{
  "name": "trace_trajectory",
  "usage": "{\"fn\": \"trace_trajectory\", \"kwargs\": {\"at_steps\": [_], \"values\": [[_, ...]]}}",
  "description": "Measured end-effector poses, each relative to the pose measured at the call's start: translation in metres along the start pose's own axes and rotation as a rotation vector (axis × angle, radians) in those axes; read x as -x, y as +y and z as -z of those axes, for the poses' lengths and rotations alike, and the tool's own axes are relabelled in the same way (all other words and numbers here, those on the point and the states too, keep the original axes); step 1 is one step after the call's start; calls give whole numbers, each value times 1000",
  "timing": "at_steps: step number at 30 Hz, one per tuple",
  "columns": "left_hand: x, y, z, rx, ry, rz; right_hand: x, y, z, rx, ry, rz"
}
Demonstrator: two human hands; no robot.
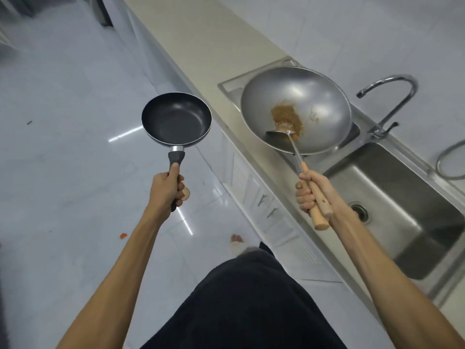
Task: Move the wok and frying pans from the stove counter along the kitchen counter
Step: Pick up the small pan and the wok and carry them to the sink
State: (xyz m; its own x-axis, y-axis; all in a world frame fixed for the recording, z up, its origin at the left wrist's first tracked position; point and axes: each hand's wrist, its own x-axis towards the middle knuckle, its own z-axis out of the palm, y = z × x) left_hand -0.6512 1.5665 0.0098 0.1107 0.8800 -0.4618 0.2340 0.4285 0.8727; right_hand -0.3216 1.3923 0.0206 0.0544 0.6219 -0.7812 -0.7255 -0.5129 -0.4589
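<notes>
A black frying pan (176, 119) and a residue-soiled wok (296, 110) are carried in closed left (166, 188) and right (310, 191) hands beside the sink (392, 197), neither yet set on the tabletop (208, 39).

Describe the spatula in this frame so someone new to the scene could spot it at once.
Start at the steel sink on the right; the right hand holds a grey wok above its far end. The spatula lies inside the wok, its dark blade beside brown residue, its wooden handle gripped alongside the wok's.

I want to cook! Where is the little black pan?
The black frying pan is held up by the left hand, over the floor, left of the wok.
</notes>
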Motion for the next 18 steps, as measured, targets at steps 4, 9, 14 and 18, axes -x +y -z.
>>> {"fn": "trace_trajectory", "kwargs": {"at_steps": [4,9,14,18], "values": [[-80,23,4,1,-10,35,-61,-35,-40,-37,15,5],[-177,63,7,-18,-64,33,-129,-90,-85,-106,48,5],[-266,115,22,-87,-121,12,-181,-140,-132,-175,101,42],[-334,149,28,-128,-174,26,-217,-167,-163,-223,150,73]]}}
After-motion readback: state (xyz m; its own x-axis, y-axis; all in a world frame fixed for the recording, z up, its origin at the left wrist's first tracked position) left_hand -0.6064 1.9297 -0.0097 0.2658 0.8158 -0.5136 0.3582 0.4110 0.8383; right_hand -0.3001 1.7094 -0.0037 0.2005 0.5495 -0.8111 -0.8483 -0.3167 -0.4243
